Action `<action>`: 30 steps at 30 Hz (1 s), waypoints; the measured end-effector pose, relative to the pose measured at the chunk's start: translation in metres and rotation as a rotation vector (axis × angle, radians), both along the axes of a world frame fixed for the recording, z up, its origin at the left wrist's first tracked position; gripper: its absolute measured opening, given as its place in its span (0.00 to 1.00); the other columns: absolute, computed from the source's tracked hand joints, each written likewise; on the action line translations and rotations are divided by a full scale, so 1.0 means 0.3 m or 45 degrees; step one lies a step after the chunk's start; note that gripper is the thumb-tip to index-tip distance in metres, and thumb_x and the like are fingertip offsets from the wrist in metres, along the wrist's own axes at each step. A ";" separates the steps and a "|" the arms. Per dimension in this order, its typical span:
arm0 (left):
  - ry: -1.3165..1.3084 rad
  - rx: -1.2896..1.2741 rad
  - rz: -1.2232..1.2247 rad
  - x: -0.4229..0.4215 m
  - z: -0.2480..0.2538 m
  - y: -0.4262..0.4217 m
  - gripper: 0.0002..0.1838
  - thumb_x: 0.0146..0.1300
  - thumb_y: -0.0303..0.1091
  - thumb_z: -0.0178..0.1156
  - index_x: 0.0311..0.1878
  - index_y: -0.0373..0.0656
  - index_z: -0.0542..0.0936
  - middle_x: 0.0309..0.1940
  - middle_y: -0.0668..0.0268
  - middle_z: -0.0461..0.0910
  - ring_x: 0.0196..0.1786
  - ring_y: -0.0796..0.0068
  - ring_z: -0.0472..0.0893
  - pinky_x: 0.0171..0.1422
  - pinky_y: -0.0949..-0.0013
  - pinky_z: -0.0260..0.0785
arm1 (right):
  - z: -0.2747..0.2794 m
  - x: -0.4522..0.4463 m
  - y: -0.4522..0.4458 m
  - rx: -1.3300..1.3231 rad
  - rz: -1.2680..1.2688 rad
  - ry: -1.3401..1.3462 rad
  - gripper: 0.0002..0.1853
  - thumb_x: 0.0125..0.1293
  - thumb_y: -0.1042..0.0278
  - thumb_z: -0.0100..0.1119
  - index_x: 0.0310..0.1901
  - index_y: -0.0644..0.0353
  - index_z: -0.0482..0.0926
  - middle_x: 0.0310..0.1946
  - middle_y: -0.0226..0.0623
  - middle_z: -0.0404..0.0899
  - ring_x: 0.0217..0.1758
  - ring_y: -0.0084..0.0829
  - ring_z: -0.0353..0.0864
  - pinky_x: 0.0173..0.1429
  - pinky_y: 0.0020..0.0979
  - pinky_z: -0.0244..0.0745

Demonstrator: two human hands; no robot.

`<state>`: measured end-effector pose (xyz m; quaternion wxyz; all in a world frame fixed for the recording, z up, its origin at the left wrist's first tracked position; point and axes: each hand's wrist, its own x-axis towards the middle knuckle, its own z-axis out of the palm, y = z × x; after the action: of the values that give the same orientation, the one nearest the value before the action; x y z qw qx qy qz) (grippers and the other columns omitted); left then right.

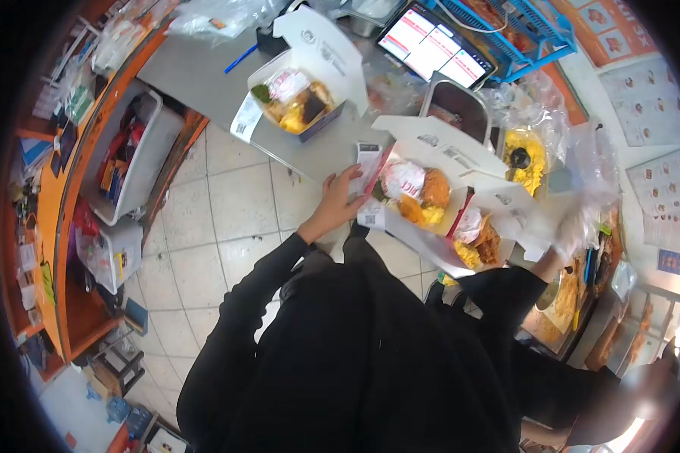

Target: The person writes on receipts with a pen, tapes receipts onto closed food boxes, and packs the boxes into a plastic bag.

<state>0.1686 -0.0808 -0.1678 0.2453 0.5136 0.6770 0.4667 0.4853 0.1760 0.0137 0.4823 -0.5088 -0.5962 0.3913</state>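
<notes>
Three white cardboard meal boxes lie open. The far-left box (pixel 323 124) stands on the steel table, while the middle box (pixel 404 232) and the right box (pixel 459 266) are side by side nearer the body. Filling looks well advanced, as far as I can judge: each holds yellow rice and a paper-wrapped item (pixel 287 85) (the printing on the middle one seems to read "spicy"), and fried chicken (pixel 435 187) shows in the middle and right boxes. Not one lid is down, so closing remains undone on all three.

The bare left hand (pixel 335 204) is at the middle box's left side, thumb and fingers spread apart along its edge, beside a printed slip (pixel 368 153). The right hand (pixel 576 230), in a clear plastic glove, is blurred beyond the right box's raised lid; whether its fingers are together or grip anything, I cannot tell. Near it sits a mass of yellow rice (pixel 535 172) with a dark rounded object (pixel 520 158) on top.

Behind the boxes are a metal pan (pixel 459 106), a lit tablet (pixel 436 44) and a blue plastic basket (pixel 533 47); a blue pen (pixel 240 59) lies beside the far-left box.
</notes>
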 end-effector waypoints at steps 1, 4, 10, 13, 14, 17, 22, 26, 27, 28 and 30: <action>-0.092 0.063 0.070 -0.001 0.017 0.016 0.29 0.48 0.34 0.55 0.55 0.43 0.57 0.47 0.61 0.67 0.52 0.67 0.65 0.58 0.59 0.47 | -0.020 0.015 0.041 0.001 0.098 0.028 0.26 0.58 0.54 0.40 0.56 0.58 0.56 0.52 0.43 0.61 0.55 0.41 0.60 0.58 0.43 0.54; 0.245 0.280 0.054 0.000 0.206 0.075 0.23 0.49 0.32 0.53 0.51 0.42 0.64 0.43 0.61 0.70 0.48 0.65 0.68 0.52 0.64 0.56 | 0.086 -0.160 0.002 0.009 -0.097 0.477 0.28 0.58 0.50 0.39 0.58 0.56 0.53 0.54 0.44 0.59 0.57 0.42 0.57 0.58 0.46 0.52; 0.021 0.569 -0.464 0.106 0.622 0.470 0.19 0.51 0.33 0.54 0.47 0.41 0.68 0.39 0.61 0.72 0.42 0.65 0.72 0.46 0.67 0.62 | 0.056 -0.223 -0.035 -0.251 0.467 0.383 0.40 0.53 0.36 0.39 0.60 0.58 0.48 0.57 0.46 0.54 0.56 0.41 0.58 0.59 0.38 0.49; 0.272 0.909 -0.364 0.171 0.655 0.705 0.15 0.50 0.36 0.55 0.42 0.42 0.72 0.36 0.62 0.74 0.38 0.66 0.73 0.42 0.68 0.63 | 0.022 -0.192 0.006 -0.785 1.163 0.552 0.38 0.54 0.38 0.40 0.59 0.58 0.49 0.56 0.50 0.54 0.56 0.43 0.58 0.58 0.39 0.51; 0.173 0.784 -0.539 0.181 0.661 0.748 0.13 0.49 0.37 0.56 0.39 0.43 0.75 0.32 0.63 0.75 0.36 0.66 0.74 0.41 0.68 0.63 | 0.025 -0.196 0.001 -0.806 1.160 0.528 0.38 0.54 0.38 0.40 0.59 0.58 0.49 0.56 0.50 0.54 0.56 0.43 0.58 0.58 0.39 0.51; 0.089 0.608 -0.749 0.196 0.670 0.797 0.11 0.48 0.38 0.57 0.34 0.44 0.77 0.28 0.65 0.77 0.34 0.68 0.75 0.40 0.69 0.63 | 0.039 -0.190 0.005 -0.822 1.135 0.469 0.38 0.54 0.38 0.40 0.59 0.57 0.49 0.56 0.50 0.53 0.56 0.45 0.57 0.58 0.40 0.50; -0.016 0.429 -0.889 0.220 0.669 0.822 0.10 0.47 0.38 0.58 0.32 0.46 0.78 0.26 0.67 0.78 0.33 0.71 0.76 0.41 0.72 0.64 | 0.054 -0.155 0.044 -0.818 1.111 0.436 0.38 0.53 0.38 0.40 0.60 0.56 0.48 0.57 0.50 0.52 0.56 0.46 0.57 0.58 0.42 0.50; 0.069 0.477 -1.023 0.247 0.655 0.858 0.10 0.46 0.38 0.58 0.34 0.47 0.78 0.27 0.68 0.77 0.33 0.70 0.75 0.40 0.72 0.63 | 0.066 -0.131 0.040 -0.804 1.031 0.414 0.38 0.53 0.38 0.40 0.60 0.54 0.48 0.57 0.50 0.51 0.56 0.48 0.56 0.58 0.43 0.50; 0.064 0.476 -1.033 0.251 0.649 0.870 0.10 0.46 0.38 0.58 0.34 0.47 0.78 0.27 0.68 0.77 0.33 0.70 0.75 0.40 0.72 0.63 | 0.073 -0.122 0.039 -0.801 1.004 0.412 0.38 0.53 0.38 0.40 0.60 0.54 0.47 0.58 0.50 0.50 0.57 0.48 0.56 0.58 0.43 0.50; 0.114 0.503 -0.987 0.250 0.650 0.876 0.11 0.47 0.38 0.58 0.34 0.48 0.78 0.26 0.68 0.77 0.33 0.70 0.75 0.40 0.72 0.63 | 0.073 -0.121 0.031 -0.801 0.976 0.409 0.38 0.53 0.38 0.40 0.60 0.54 0.47 0.58 0.50 0.50 0.57 0.48 0.56 0.58 0.44 0.50; 0.166 0.459 -0.924 0.244 0.659 0.881 0.11 0.47 0.36 0.58 0.36 0.48 0.77 0.24 0.69 0.76 0.34 0.71 0.73 0.42 0.71 0.61 | 0.079 -0.112 0.016 -0.804 0.927 0.410 0.38 0.53 0.38 0.40 0.60 0.53 0.47 0.58 0.50 0.50 0.57 0.49 0.56 0.59 0.44 0.50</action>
<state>0.2418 0.1835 0.0298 0.2566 0.7824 0.3734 0.4274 0.4517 0.1807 0.0373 0.2231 -0.3223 -0.5056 0.7686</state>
